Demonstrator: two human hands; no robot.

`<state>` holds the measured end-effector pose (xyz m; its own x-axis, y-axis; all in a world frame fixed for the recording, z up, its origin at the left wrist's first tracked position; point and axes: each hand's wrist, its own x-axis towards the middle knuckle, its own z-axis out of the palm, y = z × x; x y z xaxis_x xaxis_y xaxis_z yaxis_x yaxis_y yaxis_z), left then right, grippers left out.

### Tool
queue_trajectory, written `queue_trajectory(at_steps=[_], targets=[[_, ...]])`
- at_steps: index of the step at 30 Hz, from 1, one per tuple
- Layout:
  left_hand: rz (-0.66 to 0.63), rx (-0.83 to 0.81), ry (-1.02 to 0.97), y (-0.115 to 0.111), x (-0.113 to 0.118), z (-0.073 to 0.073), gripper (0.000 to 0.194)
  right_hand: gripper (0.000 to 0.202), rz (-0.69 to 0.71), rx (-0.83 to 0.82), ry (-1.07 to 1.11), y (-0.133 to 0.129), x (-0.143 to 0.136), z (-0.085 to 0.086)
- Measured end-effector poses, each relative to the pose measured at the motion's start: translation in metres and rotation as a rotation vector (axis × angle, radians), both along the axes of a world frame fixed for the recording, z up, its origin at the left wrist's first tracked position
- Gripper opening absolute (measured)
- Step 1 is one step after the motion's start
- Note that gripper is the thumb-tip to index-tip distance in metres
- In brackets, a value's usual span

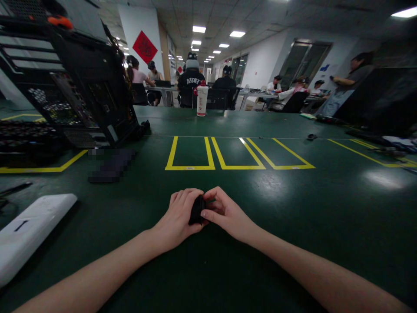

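Two hands at work, dead centre of the frame, and just one black object (pixel 196 211) between them! The left hand (pixel 180 211) wraps it from the left, fingers over the top and thumb underneath; the right hand (pixel 230 213) has thumb and fingertips pinched at its right edge. Both are gripping that same single piece, low over the green table (pixel 208 278).

Just above, three yellow tape outlines (pixel 190 168) in a row, with more tape at the left and right edges. One cup (pixel 202 101) stands upright at upper centre. Upper left, one big black computer case (pixel 94 78), its boards showing, and below it one dark pixelated item (pixel 112 167). Lower left, one white slab (pixel 35 226); over to the right, one small black item (pixel 312 137), too small to make out.

And the background: two people in dark tops (pixel 191 82) seen from behind, one person standing (pixel 350 82) at upper right, one red diamond (pixel 145 47) on the upper-left pillar!
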<state>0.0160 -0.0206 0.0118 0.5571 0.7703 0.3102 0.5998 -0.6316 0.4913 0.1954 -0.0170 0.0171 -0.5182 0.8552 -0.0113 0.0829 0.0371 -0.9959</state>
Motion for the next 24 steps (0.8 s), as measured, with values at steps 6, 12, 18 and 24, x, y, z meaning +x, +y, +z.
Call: queue_trajectory(at_steps=[6,12,18,24], targets=[[-0.017,0.009,0.018,0.000,-0.001,-0.001,0.055,0.033,0.103,-0.008,0.041,0.002,0.004,0.001],[-0.013,0.033,0.009,0.001,0.000,-0.002,0.054,0.019,0.031,0.023,0.014,0.005,0.004,0.001],[-0.015,0.029,0.032,-0.001,0.001,0.003,0.052,0.025,0.084,-0.004,0.025,0.005,0.004,0.002],[-0.038,0.010,0.041,-0.004,0.000,0.010,0.055,0.021,0.096,-0.017,0.085,0.005,0.004,0.000]])
